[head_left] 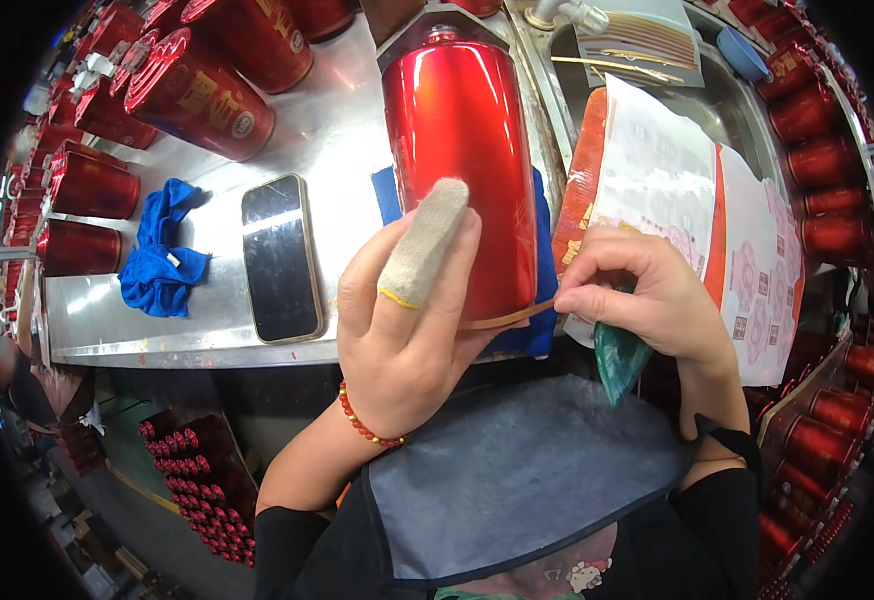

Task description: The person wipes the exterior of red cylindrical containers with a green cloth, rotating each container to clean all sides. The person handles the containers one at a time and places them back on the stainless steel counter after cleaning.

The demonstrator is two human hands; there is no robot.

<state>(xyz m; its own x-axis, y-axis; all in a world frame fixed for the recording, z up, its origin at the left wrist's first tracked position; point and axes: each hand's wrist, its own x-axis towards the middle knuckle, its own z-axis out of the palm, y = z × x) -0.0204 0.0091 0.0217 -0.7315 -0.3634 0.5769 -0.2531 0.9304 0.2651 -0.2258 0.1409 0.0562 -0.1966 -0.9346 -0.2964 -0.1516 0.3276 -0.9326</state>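
Red metallic bottle (457, 120) location: near the front edge of the metal worktable (222, 225), with a blue cloth (545, 235) showing on both sides; neck end points away from the person. Upright or lying: cannot be told.
Sink basin (735, 112): beyond the table's right side.
Grey-blue apron (527, 470): worn by the person, below both hands.
Printed sheets (652, 150): right of the bottle, white with pink and red areas, overlapping.
Red canisters (202, 95): grouped at the table's left rear.
Left hand (397, 320): closed around the bottle's lower portion, fingers on the body, thumb at the near end.
Right hand (647, 285): pinching the free end of a brown strip between thumb and forefinger.
Smartphone (282, 260): left of the left hand, screen dark.
Blue rag (162, 262): crumpled, left of the smartphone.
Green piece (619, 362): hangs just below the right hand; attachment hidden.
Finger sleeve (427, 240): beige with yellow hem, on one left finger.
Beaded bracelet (362, 425): left wrist.
Brown strip (517, 317): narrow, runs from the bottle's near end to the right hand.
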